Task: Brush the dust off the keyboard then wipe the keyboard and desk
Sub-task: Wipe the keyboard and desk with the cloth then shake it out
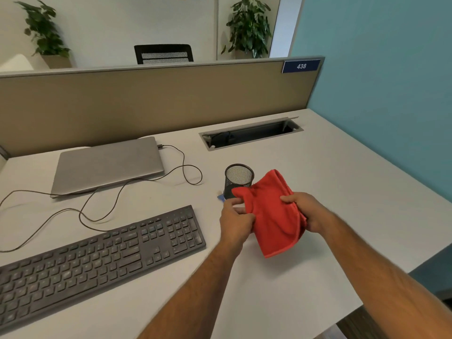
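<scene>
A red cloth (pixel 271 214) hangs folded above the white desk (pixel 330 167), held between both hands. My left hand (pixel 236 222) pinches its left edge and my right hand (pixel 309 211) grips its right side. The dark grey keyboard (pixel 97 258) lies slanted on the desk to the left of my hands, apart from the cloth. A small blue object (pixel 220 197) peeks out beside the pen cup, mostly hidden; I cannot tell what it is.
A black mesh pen cup (pixel 238 176) stands just behind the cloth. A closed grey laptop (pixel 107 165) lies at the back left, its cable (pixel 186 167) looping over the desk. A cable tray slot (pixel 252 133) opens near the beige partition (pixel 146 101).
</scene>
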Demonstrator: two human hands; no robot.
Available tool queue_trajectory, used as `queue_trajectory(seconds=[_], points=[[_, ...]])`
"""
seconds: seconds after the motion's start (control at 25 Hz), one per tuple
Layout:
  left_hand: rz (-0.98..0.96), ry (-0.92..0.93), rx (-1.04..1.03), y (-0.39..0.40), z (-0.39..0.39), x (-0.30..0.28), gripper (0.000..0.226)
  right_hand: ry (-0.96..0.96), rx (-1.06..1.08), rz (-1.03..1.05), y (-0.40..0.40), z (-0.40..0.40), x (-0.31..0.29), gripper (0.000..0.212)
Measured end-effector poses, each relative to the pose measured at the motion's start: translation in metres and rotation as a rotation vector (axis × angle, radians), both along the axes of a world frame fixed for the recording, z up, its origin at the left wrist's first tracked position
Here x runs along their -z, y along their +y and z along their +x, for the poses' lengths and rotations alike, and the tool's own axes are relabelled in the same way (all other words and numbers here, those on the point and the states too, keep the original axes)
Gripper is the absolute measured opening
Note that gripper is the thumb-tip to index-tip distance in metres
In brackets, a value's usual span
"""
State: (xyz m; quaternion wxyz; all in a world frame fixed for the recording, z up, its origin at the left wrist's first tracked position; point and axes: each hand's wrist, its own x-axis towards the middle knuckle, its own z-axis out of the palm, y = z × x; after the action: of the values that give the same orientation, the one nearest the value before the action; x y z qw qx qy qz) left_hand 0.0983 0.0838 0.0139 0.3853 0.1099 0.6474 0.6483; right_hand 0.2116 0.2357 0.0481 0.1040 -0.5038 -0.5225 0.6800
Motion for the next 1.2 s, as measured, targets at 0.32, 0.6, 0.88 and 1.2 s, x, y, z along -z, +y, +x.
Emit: queue_trajectory(seconds=[0.32,0.6,0.88,1.2], points=[[-0.319,0.428,0.105,-0.019,-0.008,0.027,0.024,-0.381,-0.162,0.343,0.014,0.016,0.026,0.016],[-0.564,0.897,0.375,-0.027,-0.005,0.03,0.025,-0.828,-0.373,1.045,0.004,0.025,0.037,0.039],[-0.558,1.254,0.499,-0.04,-0.009,0.038,0.038,-1.057,-0.464,1.437,-0.004,0.028,0.057,0.035],[-0.587,1.504,0.229,-0.074,-0.066,0.033,0.077,-0.511,-0.469,1.603,-0.06,-0.064,0.044,0.025]])
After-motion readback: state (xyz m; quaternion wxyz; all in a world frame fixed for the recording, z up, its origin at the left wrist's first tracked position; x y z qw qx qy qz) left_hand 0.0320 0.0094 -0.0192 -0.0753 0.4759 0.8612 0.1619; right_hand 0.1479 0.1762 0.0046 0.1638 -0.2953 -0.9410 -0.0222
